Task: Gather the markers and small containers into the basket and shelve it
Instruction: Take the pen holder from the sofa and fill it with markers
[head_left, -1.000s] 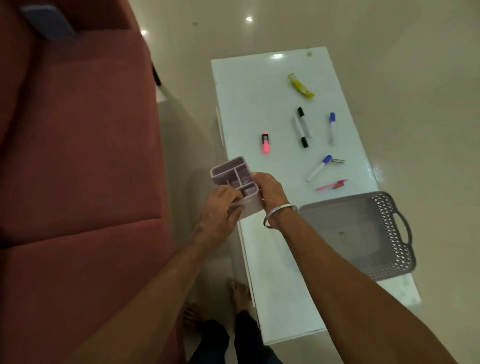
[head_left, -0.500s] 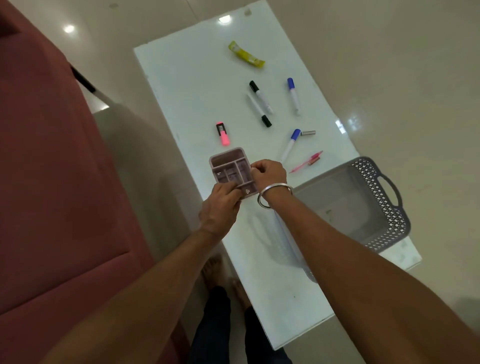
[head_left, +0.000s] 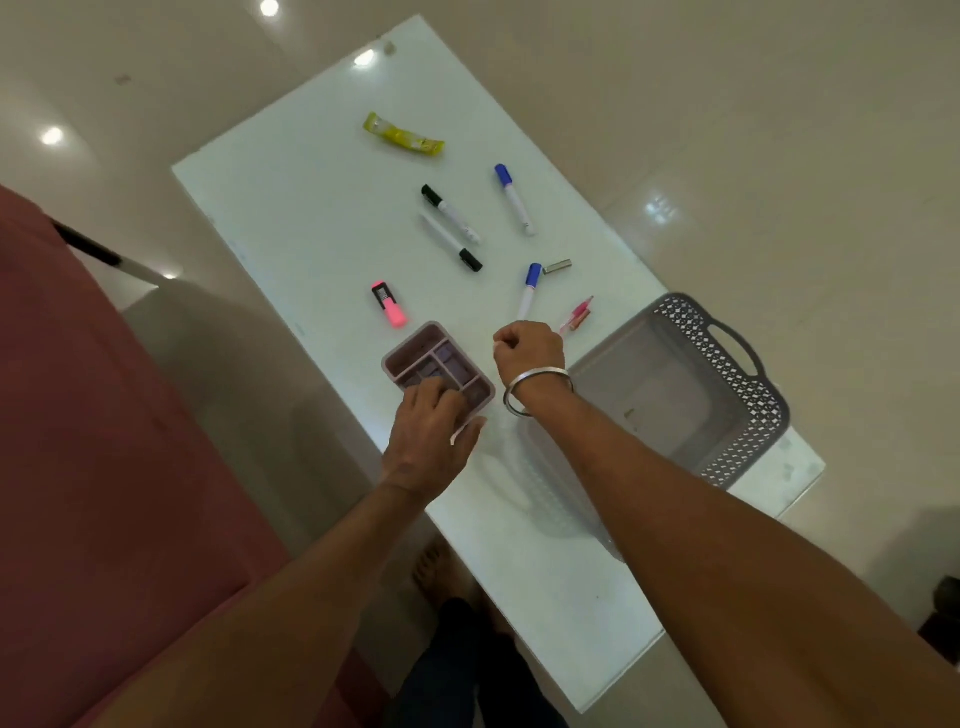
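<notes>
A lilac compartment organizer (head_left: 418, 352) sits low over the white table (head_left: 291, 208) near its left edge. My left hand (head_left: 431, 431) grips its near rim, fingers curled into the compartments and thumb on the side. My right hand (head_left: 530, 353) is just right of it, fingers curled and holding nothing, at the lower end of a blue-capped marker (head_left: 530, 291). Beyond lie a pink highlighter (head_left: 388, 304), two black-capped markers (head_left: 451, 214) (head_left: 453, 244), another blue marker (head_left: 514, 200) and a pink pen (head_left: 576, 314). The empty grey basket (head_left: 727, 364) stands on the right, partly under my right forearm.
A yellow packet (head_left: 402, 136) lies at the table's far end and a small metal piece (head_left: 557, 266) beside the near blue marker. A red sofa (head_left: 104, 415) fills the left. My legs and bare feet stand between the sofa and the table.
The organizer came down from in front of me to the table surface. My right hand has let go of it and drawn away to the right. The left hand still holds it.
</notes>
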